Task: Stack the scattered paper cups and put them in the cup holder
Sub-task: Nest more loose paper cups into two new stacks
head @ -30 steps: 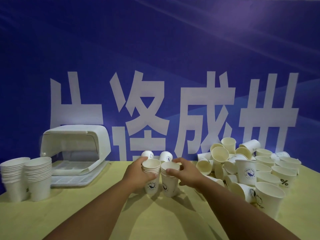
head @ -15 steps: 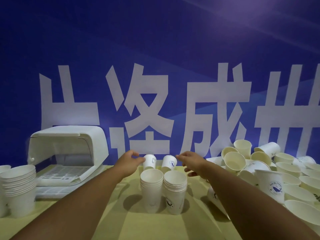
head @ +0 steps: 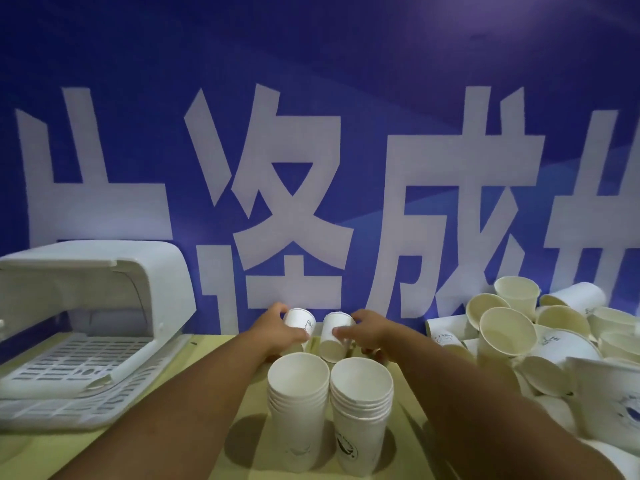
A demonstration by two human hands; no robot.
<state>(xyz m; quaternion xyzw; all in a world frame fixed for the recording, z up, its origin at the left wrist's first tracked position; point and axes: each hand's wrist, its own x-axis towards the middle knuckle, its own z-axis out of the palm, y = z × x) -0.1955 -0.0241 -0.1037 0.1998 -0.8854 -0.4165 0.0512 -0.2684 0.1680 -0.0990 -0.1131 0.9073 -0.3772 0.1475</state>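
Observation:
Two stacks of white paper cups stand side by side in front of me, the left stack [head: 298, 403] and the right stack [head: 361, 410]. Beyond them, near the blue wall, my left hand [head: 277, 332] grips a single upside-down cup [head: 300, 320]. My right hand [head: 369, 332] grips another single cup [head: 334, 337], tilted with its mouth toward me. The white cup holder [head: 86, 327] sits at the left with its lid raised and its slotted tray showing.
A big heap of loose paper cups [head: 540, 337] covers the table's right side. The yellow-green table [head: 145, 441] ends against a blue banner wall with large white characters [head: 287, 202].
Both hands have let go of the two stacks, reached farther back and taken hold of the two single cups by the wall. The view has moved closer and lower.

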